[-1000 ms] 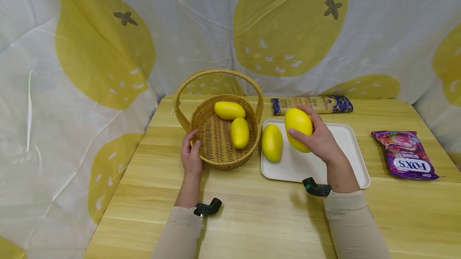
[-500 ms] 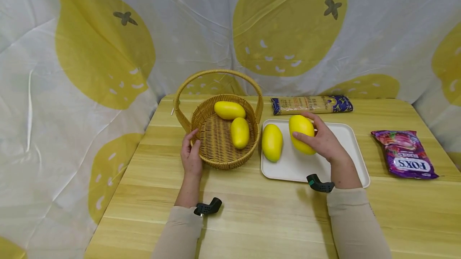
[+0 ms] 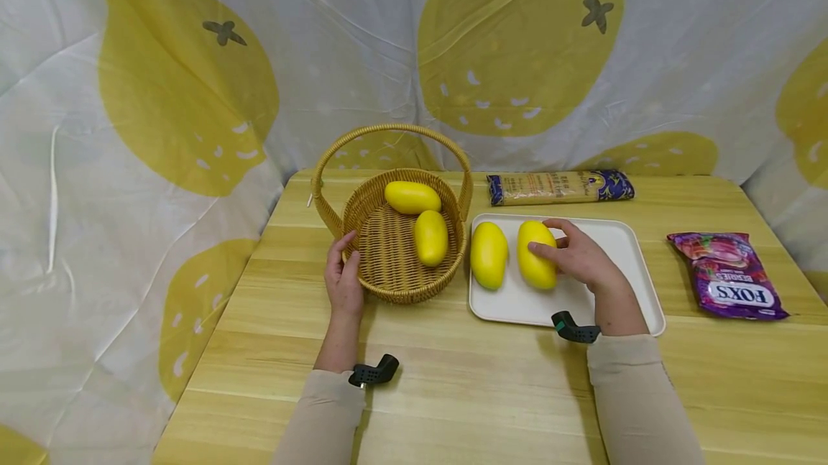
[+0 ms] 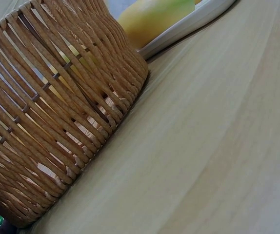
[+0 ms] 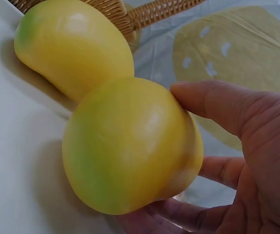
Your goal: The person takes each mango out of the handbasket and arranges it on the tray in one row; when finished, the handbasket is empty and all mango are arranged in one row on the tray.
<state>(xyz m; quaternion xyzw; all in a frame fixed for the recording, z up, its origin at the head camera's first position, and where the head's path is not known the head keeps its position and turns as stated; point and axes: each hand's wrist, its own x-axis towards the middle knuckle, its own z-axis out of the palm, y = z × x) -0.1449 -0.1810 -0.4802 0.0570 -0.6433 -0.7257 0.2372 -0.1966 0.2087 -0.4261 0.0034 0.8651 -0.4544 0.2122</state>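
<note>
Yellow oval fruit [image 3: 535, 269] is pinched by the right hand [image 3: 581, 258] at three o'clock from a round golden wicker basket [image 3: 406, 295]; the left hand [image 3: 344, 285] holds its eight-o'clock rim.

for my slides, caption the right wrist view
Right hand gripping one yellow fruit beside a second fruit, white tray beneath.

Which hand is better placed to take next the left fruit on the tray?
Probably the right hand, once free: it grips the neighbouring fruit on the tray, while the left hand touches the basket, farther away.
</note>
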